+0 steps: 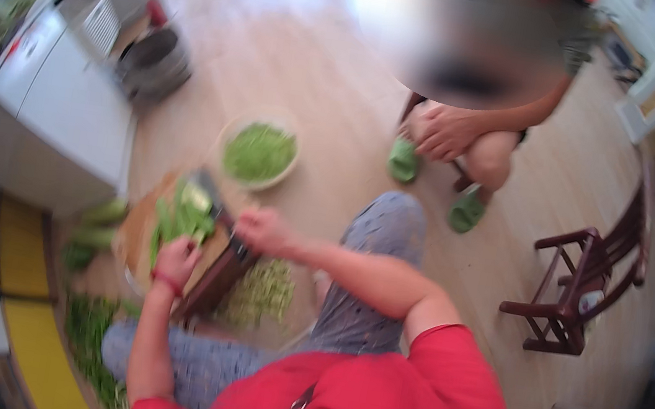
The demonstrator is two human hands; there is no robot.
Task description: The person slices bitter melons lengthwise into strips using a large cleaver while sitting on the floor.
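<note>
My right hand (260, 230) is closed round the handle of a kitchen knife (212, 197), whose broad dark blade points away and to the left. Motion blurs the blade a little. Green leafy stalks (177, 220) lie across a round wooden cutting board (139, 229), close by the blade. My left hand (181, 257), with a red band at the wrist, has its fingers bent and closed on the near end of the stalks. Beyond the board, a pale round bowl (291, 175) holds finely cut greens (259, 152).
Pale green chopped pieces (259, 294) lie low beside a dark red wooden piece (209, 288). Loose greens (93, 330) lie at my left. Opposite, a person in green slippers (404, 161) sits with hands together. A wooden chair (578, 284) stands right, a white cabinet (56, 96) left.
</note>
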